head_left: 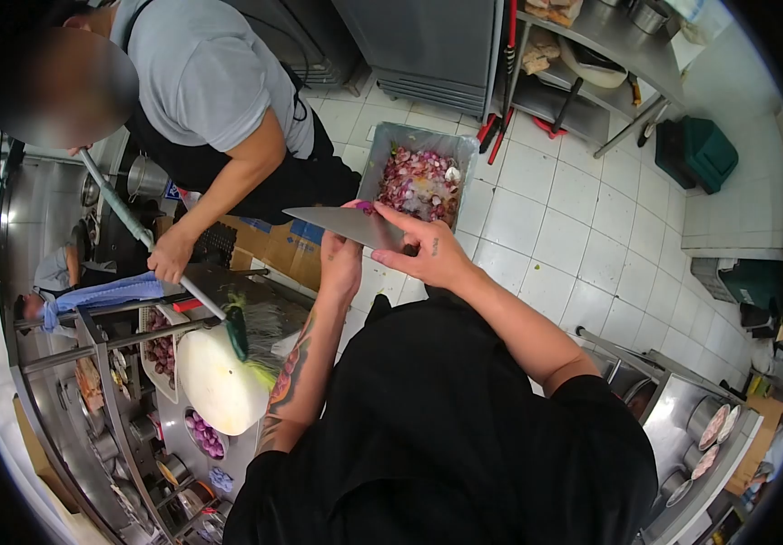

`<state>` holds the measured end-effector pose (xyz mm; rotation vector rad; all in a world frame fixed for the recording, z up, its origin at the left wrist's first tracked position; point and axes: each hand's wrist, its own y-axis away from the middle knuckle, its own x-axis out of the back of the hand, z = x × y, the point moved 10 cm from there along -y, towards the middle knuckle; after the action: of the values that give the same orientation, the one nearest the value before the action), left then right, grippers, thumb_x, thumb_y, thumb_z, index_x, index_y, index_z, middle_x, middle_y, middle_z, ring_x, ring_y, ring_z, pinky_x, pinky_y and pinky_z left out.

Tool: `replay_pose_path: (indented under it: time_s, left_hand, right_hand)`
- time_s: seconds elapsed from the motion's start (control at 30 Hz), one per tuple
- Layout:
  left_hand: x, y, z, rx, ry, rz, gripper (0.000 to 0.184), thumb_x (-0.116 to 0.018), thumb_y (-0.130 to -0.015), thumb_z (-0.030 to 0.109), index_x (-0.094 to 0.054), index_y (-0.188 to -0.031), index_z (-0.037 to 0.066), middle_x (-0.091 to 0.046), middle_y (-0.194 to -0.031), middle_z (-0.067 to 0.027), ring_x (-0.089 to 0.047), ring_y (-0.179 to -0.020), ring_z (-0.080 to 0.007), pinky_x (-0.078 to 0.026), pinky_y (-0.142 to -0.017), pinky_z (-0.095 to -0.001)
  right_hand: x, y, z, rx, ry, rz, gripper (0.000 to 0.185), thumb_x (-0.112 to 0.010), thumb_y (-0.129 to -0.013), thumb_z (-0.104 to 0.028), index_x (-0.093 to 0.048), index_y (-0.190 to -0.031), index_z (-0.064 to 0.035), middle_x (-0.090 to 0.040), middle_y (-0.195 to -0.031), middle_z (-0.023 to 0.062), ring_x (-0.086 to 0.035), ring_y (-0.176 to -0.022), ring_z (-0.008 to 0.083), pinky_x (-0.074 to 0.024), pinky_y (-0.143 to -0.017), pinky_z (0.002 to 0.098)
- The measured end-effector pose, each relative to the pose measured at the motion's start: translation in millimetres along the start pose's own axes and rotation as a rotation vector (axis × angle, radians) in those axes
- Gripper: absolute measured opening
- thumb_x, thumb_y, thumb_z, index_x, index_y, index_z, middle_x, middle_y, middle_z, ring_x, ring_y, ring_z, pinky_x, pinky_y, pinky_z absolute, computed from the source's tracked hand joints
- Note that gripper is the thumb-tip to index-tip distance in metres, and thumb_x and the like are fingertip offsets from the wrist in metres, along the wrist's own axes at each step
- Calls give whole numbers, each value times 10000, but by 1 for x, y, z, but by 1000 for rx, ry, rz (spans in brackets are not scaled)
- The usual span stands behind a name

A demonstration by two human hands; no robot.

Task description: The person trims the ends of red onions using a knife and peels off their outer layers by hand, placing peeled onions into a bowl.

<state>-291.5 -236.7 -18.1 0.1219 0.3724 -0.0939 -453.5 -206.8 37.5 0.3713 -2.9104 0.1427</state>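
Observation:
My right hand (429,252) is closed round the heel end of a broad-bladed kitchen knife (341,223), its index finger reaching along the far edge. The blade points left, over my left hand (341,265). That hand is curled behind and below the blade, with most of its fingers hidden. A small purple piece (366,208), like red onion, shows at the fingertips beyond the blade. Just past my hands stands a grey lined bin (465,167) holding red onion skins (414,182).
At left, a co-worker (214,100) holds a long-handled broom (201,295) across a round white cutting board (221,381). Beside the board are a bowl of peeled red onions (204,434) and a crate of onions (161,350). Metal shelves (627,45) stand at the back right.

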Motion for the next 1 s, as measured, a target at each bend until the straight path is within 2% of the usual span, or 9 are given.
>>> replay_pose_path:
  time_s: [0.2,0.47,0.53,0.63,0.73,0.8,0.87,0.9,1.0]
  left_hand:
    - [5,-1,-10,98,39,25,388,-650,-1025,78,-554,-1397,22,-633,-1327,-69,-603,-1214,-144,-472,-1057,-299]
    - [1,-3,-4,47,15,-40,395,-592,-1083,194,-530,-1438,35,-616,-1346,-69,-590,-1226,-150,-482,-1048,-335]
    - [0,-6,-5,76,63,-84,400,-567,-1093,213,-519,-1448,35,-609,-1362,-73,-583,-1248,-159,-480,-1061,-349]
    - [-6,-4,-2,129,134,-100,443,-537,-1103,249,-478,-1485,33,-591,-1403,-93,-576,-1279,-191,-478,-1080,-368]
    - [-3,-8,-1,174,205,-64,464,-520,-1108,251,-452,-1516,40,-581,-1431,-111,-575,-1291,-209,-471,-1098,-382]
    - [1,-10,-6,201,256,-52,449,-509,-1113,236,-457,-1518,49,-583,-1434,-113,-573,-1292,-206,-463,-1108,-392]
    - [9,-14,-13,183,335,-52,473,-532,-1100,206,-443,-1537,48,-582,-1441,-117,-573,-1295,-214,-447,-1124,-399]
    - [8,-13,-10,183,335,-50,473,-532,-1100,206,-443,-1537,48,-582,-1441,-117,-573,-1295,-214,-447,-1124,-399]
    - [4,-12,-4,177,272,-41,462,-557,-1080,189,-476,-1513,47,-597,-1426,-92,-578,-1284,-213,-430,-1138,-398]
  right_hand:
    - [-3,1,2,5,-65,-20,799,-852,-880,-289,-483,-1565,-111,-550,-591,44,-409,-586,68,-407,-586,235]
    - [-2,-3,6,28,-141,-22,689,-787,-947,-258,-502,-1557,-110,-595,-603,-8,-458,-548,25,-409,-539,225]
    - [1,-3,21,-245,-317,-57,742,-779,-933,-409,-509,-1544,-86,-599,-583,29,-482,-459,78,-413,-452,265]
    - [15,-16,67,-388,-480,81,762,-745,-960,-423,-466,-1559,-43,-592,-579,0,-510,-439,79,-395,-392,263]
    - [24,-15,66,-363,-352,121,812,-736,-968,-420,-401,-1586,-15,-580,-567,10,-510,-435,80,-389,-382,272]
    - [17,-10,60,-353,-312,91,876,-772,-942,-404,-352,-1613,-29,-574,-564,24,-488,-465,84,-410,-446,262]
    - [11,-12,31,-40,-96,71,843,-777,-955,-275,-325,-1636,-68,-586,-615,-12,-463,-495,58,-398,-485,246]
    - [7,-13,23,7,-134,77,902,-833,-899,-228,-333,-1636,-85,-542,-592,-7,-391,-542,66,-366,-550,229]
    - [1,-10,4,22,-52,-2,949,-868,-857,-242,-342,-1639,-125,-474,-565,12,-352,-567,90,-348,-573,228]
